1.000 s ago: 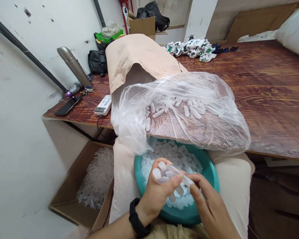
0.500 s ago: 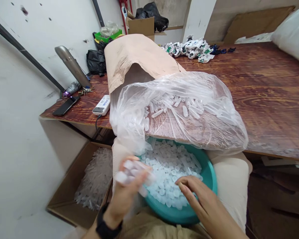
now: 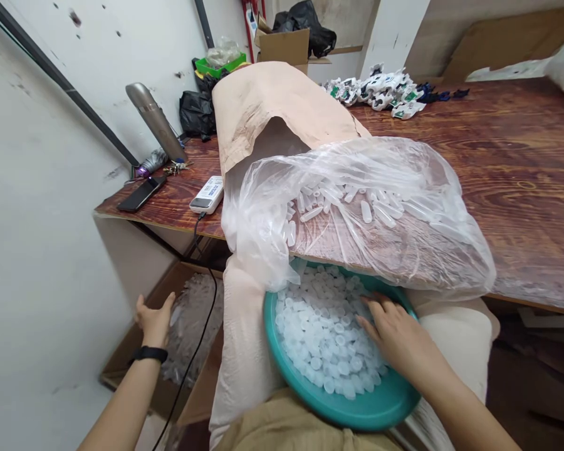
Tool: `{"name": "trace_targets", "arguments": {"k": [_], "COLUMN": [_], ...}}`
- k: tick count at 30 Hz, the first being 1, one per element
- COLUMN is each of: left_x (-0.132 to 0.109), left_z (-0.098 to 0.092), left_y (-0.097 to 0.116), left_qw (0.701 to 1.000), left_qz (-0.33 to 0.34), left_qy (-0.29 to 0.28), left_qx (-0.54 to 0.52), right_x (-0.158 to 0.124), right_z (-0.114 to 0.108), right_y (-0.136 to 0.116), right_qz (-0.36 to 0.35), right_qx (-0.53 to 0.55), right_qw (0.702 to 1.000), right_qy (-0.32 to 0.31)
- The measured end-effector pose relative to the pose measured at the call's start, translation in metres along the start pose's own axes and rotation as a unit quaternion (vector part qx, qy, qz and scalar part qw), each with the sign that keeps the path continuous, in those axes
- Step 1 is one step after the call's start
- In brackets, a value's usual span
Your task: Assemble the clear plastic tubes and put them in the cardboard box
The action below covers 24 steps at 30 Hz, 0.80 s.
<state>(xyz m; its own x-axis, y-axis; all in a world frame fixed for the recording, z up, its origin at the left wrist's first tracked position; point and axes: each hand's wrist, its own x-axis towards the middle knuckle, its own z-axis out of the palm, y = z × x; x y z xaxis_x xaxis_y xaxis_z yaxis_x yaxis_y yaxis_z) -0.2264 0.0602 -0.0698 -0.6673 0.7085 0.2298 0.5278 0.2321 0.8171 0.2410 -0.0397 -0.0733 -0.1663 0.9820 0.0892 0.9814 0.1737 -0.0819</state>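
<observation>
My left hand (image 3: 154, 319), a black band on its wrist, is over the cardboard box (image 3: 200, 401) at the lower left, its thumb and fingers spread with nothing seen in them. Many clear plastic pieces (image 3: 192, 319) lie in that box. A teal basin (image 3: 348, 413) rests on my lap, full of small translucent white caps (image 3: 329, 338). The fingers of my right hand (image 3: 390, 326) are apart and touch the caps at the basin's right side. Behind the basin, a clear plastic bag (image 3: 404, 250) on the table holds translucent tubes (image 3: 366, 212).
On the wooden table (image 3: 521, 188) are a phone (image 3: 141, 193), a white device (image 3: 207, 194) with a black cable, keys (image 3: 175, 167) and a metal flask (image 3: 155, 120). A large paper sack (image 3: 282, 94) and a pile of white pieces (image 3: 390, 91) sit further back.
My left hand has moved left from the basin to over the box, opened and let go of its white pieces. My right hand has reached onto the caps. The view has shifted slightly.
</observation>
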Motion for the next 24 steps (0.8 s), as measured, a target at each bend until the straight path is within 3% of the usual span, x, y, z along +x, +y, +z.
{"name": "trace_targets", "arguments": {"k": [4, 5, 7, 9, 11, 13, 15, 17, 19, 24], "left_x": [-0.024, -0.036, -0.066, -0.097, -0.123, -0.141, -0.153, -0.162, -0.169, -0.187], "left_z": [0.009, 0.010, 0.009, 0.011, 0.018, 0.032, 0.049, 0.065, 0.077, 0.090], "left_y": [0.033, 0.048, 0.082, 0.115, 0.141, 0.155, 0.160, 0.160, 0.158, 0.160], "left_qw": [0.997, 0.993, 0.960, 0.885, 0.776, 0.685, 0.642, 0.618, 0.598, 0.567], "left_qz": [0.076, 0.111, 0.240, 0.367, 0.428, 0.465, 0.494, 0.513, 0.519, 0.527], "left_qy": [0.001, -0.015, -0.103, -0.264, -0.457, -0.561, -0.584, -0.584, -0.590, -0.601], "left_qx": [-0.013, -0.028, -0.101, -0.114, -0.073, -0.018, 0.052, 0.117, 0.156, 0.200], "right_x": [0.005, 0.006, 0.006, 0.005, 0.002, -0.004, -0.011, -0.016, -0.019, -0.014], "right_z": [0.006, 0.008, 0.013, 0.017, 0.017, 0.013, 0.005, -0.005, -0.013, -0.018], "right_y": [-0.003, -0.004, -0.010, -0.019, -0.033, -0.048, -0.057, -0.055, -0.042, 0.004], "right_qz": [0.009, 0.012, 0.014, 0.008, -0.008, -0.031, -0.063, -0.094, -0.097, -0.044], "right_qx": [-0.013, -0.012, -0.004, 0.014, 0.037, 0.063, 0.089, 0.127, 0.148, 0.051], "right_qw": [1.000, 1.000, 1.000, 0.999, 0.999, 0.997, 0.993, 0.986, 0.981, 0.993], "right_qy": [-0.019, -0.021, -0.025, -0.028, -0.030, -0.034, -0.041, -0.057, -0.080, -0.102]}}
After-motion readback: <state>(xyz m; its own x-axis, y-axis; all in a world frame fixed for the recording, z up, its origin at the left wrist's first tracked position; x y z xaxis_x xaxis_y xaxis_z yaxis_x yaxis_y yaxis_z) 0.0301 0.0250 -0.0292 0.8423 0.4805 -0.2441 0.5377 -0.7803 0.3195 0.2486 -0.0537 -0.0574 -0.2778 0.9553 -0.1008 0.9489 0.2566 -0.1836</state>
